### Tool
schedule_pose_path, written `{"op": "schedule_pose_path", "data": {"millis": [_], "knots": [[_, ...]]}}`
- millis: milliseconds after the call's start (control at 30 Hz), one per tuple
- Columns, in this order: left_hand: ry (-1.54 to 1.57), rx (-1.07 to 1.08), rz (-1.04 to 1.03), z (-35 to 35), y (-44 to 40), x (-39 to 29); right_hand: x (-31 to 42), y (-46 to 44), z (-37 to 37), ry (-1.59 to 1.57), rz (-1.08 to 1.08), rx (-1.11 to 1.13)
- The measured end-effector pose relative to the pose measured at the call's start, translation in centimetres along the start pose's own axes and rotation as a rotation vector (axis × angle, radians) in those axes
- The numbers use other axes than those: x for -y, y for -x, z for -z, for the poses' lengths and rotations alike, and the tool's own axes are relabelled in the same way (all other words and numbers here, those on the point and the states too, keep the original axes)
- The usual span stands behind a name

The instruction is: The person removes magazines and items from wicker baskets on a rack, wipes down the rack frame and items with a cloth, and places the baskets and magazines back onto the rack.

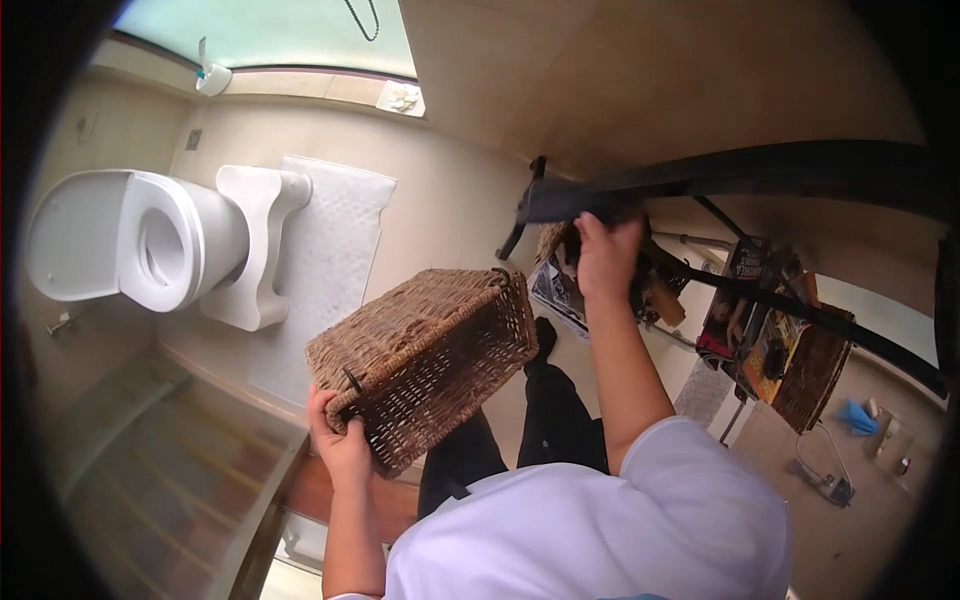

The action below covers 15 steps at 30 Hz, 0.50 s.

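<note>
My left hand grips the lower left corner of a brown wicker basket, with the thumb at the rim. The basket is tilted on its side in front of my legs, and its woven inside shows no contents. My right hand is raised at the end of a black frame, its fingers smeared by motion. Whether those fingers grip the frame I cannot tell. Just beyond that hand are magazines and part of another wicker basket, partly hidden by the hand and the frame.
A white toilet and a white footstool stand at left beside a white mat. Farther right, more magazines sit by a wicker basket. A glass panel lies at lower left.
</note>
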<state>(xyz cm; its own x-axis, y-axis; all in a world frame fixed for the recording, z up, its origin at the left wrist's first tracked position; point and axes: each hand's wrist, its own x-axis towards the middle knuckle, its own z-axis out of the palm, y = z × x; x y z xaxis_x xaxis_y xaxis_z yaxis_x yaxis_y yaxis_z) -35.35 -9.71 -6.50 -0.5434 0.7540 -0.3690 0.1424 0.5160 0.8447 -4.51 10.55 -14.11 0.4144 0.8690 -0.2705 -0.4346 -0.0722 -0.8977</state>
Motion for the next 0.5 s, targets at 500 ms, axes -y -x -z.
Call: {"op": "schedule_pose_path", "data": {"millis": [500], "knots": [[0.206,-0.009,0.063,-0.2,0.4,-0.7,4.6,-0.5,-1.8,0.552,0.446,-0.068]]}}
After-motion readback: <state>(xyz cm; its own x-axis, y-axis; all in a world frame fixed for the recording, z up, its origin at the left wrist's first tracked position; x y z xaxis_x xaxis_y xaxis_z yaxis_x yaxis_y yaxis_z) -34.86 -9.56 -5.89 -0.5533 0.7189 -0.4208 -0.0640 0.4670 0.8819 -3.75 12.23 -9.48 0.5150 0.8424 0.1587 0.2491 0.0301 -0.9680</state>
